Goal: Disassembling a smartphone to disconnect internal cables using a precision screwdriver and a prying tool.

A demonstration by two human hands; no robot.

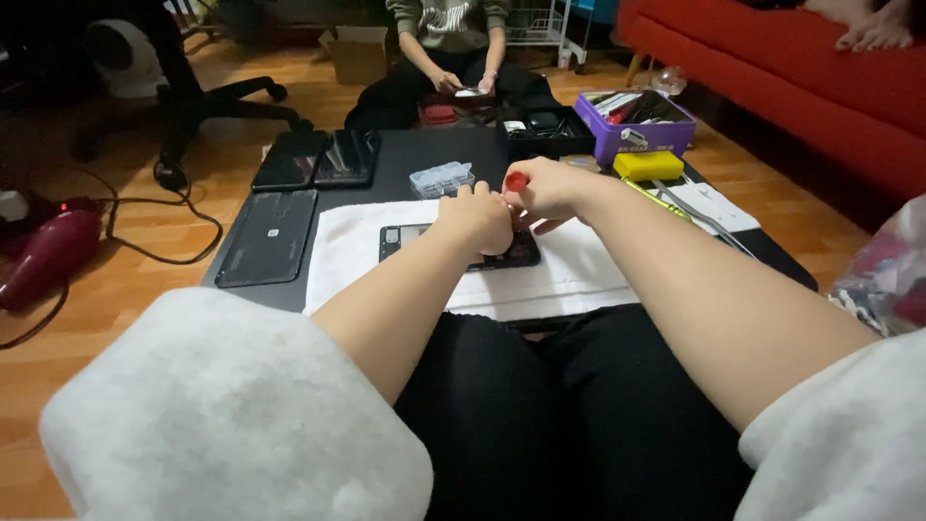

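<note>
Both hands on the dark flat phone-like device (453, 246), which lies on the white towel (569, 275) spread over the black low worktop (405, 154).

My left hand (477, 220) is closed, grip knuckles-up and resting on the device's middle; whether it pinches anything I cannot tell. My right hand (545, 188) has its grip closed around a small tool with a round red cap (517, 180), held upright over the device's right end. A clear plastic compartment box (442, 178) sits just beyond the towel; three more dark devices (270, 236) lie to the left. Across the worktop another person's hands (468, 82) work on their own item. Risk, as I judge it: the tool tip may slip sideways if the left hand eases off, scratching the device; any tiny loose part could roll off the towel.
</note>
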